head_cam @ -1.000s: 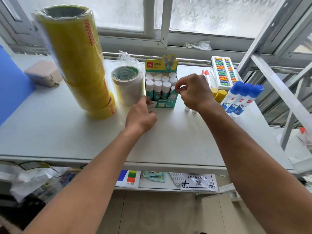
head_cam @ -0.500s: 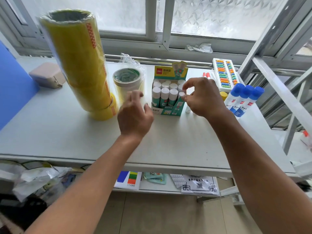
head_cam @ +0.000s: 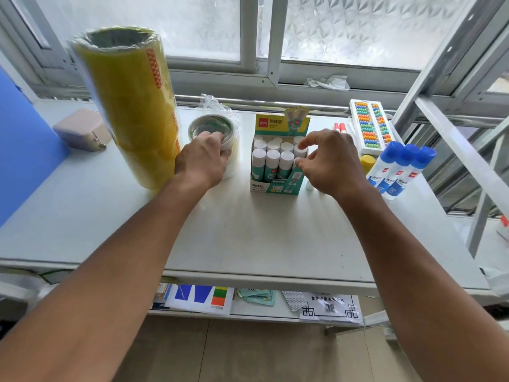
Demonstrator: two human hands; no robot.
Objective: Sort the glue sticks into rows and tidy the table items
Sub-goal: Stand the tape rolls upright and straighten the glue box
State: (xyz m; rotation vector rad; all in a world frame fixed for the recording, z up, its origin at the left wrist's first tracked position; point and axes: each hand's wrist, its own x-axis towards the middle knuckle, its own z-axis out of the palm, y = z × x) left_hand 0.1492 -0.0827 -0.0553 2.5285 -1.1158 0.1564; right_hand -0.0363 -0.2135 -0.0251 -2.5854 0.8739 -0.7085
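Observation:
A green and yellow display box (head_cam: 272,186) stands mid-table, filled with upright white-capped glue sticks (head_cam: 272,159) in rows. My right hand (head_cam: 333,164) hovers at the box's right side, fingers spread over the rightmost sticks and holding nothing. My left hand (head_cam: 202,158) grips the white tape roll (head_cam: 232,161) left of the box. A small white piece (head_cam: 309,186) lies on the table under my right hand, mostly hidden.
A tall yellow tape stack (head_cam: 129,103) stands left of the white roll. Three blue-capped glue bottles (head_cam: 396,169), a yellow cap (head_cam: 367,161), red-tipped pens (head_cam: 340,127) and a bead abacus (head_cam: 369,125) lie right. A pink case (head_cam: 80,129) sits far left.
My left hand rose from the table in front of the box and closed on the white tape roll. My right hand let go at the box's right edge and spread its fingers.

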